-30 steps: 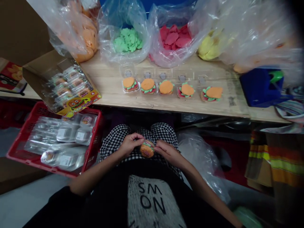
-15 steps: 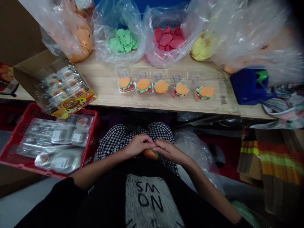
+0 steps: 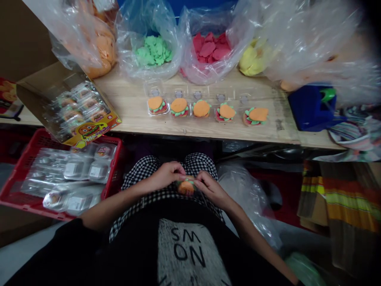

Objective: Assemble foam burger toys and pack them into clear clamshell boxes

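Above my lap, a small toy hamburger (image 3: 186,188) with an orange bun and a green edge is held between both hands; it seems to be in a clear plastic case, though blur hides the detail. My left hand (image 3: 170,174) pinches its left upper edge. On the other side, the fingers of my right hand (image 3: 210,186) are closed on its right edge. Several open clear cases stand in a row on the wooden table (image 3: 133,117), each with a toy hamburger (image 3: 201,108) of orange bun, green and red layers inside.
Plastic bags along the back hold green pieces (image 3: 154,51), red pieces (image 3: 210,47), yellow pieces (image 3: 252,59) and orange buns (image 3: 104,51). At left, a cardboard display box (image 3: 98,131) contains packed burgers, above a red crate (image 3: 114,167) of clear cases. A blue tape dispenser (image 3: 309,109) stands right.
Both hands have moved slightly apart at the fingertips, and the toy hamburger between them has turned so more of it shows. The row on the table is unchanged.
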The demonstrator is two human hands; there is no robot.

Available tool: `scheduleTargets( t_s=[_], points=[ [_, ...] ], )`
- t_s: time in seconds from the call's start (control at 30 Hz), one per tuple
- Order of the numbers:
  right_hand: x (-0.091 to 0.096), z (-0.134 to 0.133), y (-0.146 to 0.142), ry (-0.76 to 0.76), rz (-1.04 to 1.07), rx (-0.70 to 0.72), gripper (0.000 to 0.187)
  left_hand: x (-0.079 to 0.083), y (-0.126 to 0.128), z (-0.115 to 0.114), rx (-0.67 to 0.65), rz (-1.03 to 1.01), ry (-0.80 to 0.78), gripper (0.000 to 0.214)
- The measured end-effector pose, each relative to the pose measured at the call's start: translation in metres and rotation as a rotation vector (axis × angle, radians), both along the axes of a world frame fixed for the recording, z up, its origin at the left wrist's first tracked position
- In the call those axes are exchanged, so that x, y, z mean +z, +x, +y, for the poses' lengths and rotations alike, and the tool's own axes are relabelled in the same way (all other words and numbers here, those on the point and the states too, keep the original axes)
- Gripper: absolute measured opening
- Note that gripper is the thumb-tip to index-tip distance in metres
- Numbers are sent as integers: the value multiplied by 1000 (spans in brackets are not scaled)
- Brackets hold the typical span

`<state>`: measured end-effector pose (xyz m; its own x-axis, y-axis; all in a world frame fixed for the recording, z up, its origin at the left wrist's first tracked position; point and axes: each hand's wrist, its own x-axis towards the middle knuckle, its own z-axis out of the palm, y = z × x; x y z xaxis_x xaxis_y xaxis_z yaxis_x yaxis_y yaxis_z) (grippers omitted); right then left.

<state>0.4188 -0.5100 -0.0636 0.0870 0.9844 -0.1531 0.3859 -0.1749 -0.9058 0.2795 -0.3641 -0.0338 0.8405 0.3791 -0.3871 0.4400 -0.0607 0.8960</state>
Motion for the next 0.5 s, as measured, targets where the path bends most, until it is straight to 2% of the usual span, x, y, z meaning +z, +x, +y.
scheduleTargets(
  t_s=[0.1, 0.17, 0.37, 0.5],
  points=[
    [8, 2, 2, -28, -107, 152, 28, -2, -2, -5, -81, -22, 74, 5],
    [11, 2, 2, -23, -138, 203, 30, -7, -4, -10, -93, -9, 121, 4],
    [8, -2, -1, -20, -110, 209, 31, -21, -10, -22, -68, 17, 154, 5],
    [2, -2, -2, -21, -43, 189, 31, -26, -9, -20, -38, 45, 75, 3]
  ],
)
